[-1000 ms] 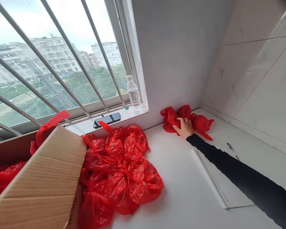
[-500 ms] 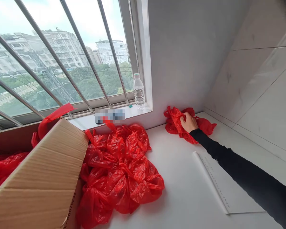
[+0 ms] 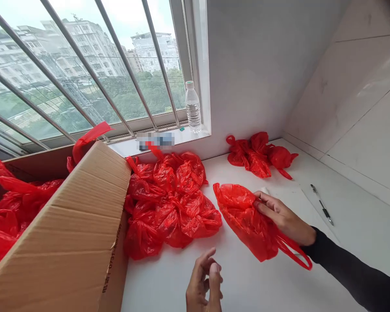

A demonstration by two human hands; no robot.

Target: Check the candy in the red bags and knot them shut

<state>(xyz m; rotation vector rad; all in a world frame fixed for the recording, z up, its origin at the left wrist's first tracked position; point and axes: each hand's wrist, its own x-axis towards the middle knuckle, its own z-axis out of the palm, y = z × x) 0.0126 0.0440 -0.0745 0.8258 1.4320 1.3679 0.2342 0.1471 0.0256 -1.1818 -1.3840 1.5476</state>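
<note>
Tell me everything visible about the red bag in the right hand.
The red bag looks like thin, creased, slightly see-through plastic, with a loop handle at its lower right. The right hand holds its right side. It slants across the view over the white tabletop, right of the bundled bags. I can't tell its contents.

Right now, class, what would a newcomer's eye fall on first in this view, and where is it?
Most likely the red pile of bags, bunched on the white table beside the open box at the left. Next might come the single red bag held in the right hand, right of the pile, with the left hand open at the bottom edge.
</note>
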